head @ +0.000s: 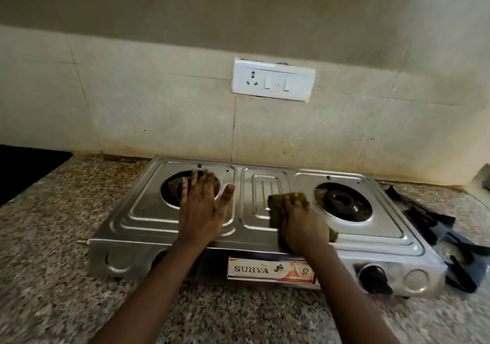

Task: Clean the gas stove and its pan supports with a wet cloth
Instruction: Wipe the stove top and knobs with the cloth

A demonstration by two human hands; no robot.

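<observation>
The two-burner stainless-steel gas stove (265, 227) was found on the speckled granite countertop (53, 264), set close to the beige tiled wall (159, 105). Its long axis ran left-right across the view, approx. parallel to the wall. The front panel with the "SURYA" label (270, 270) and the black control knob (373, 277) faced the person. The frame was tilted, the right end appearing lower.

The left hand (201, 211) was laid flat on the stove top, fingers straight and spread, tips reaching over the left burner (185, 187); nothing was gripped. It was judged to be steadying the appliance.

The right hand (299, 224) was pressed down on a green folded wet cloth (278, 211), fingers curled over its upper edge, at the ribbed centre panel between the burners, just beside the right burner (342, 201).

Both burners were bare. The black metal pan supports (434, 235) had been lifted off and were lying on the counter just off the stove's right end; blurred, so exact no. could not be told.

Step in hand, as judged: wiping the top plate. Recommended:
- strokes to be run along the pressed grooves, w/ firm even pressure;
- the cloth to be kept folded so that a clean face can be turned out;
- the burner wells' rims to be worked round, not across;
- the bracing hand to be kept planted, as the light stove could slide on the counter.

A white switch-and-socket plate (273, 82) was noted on the wall above; a wet cloth should be kept away from it.
</observation>
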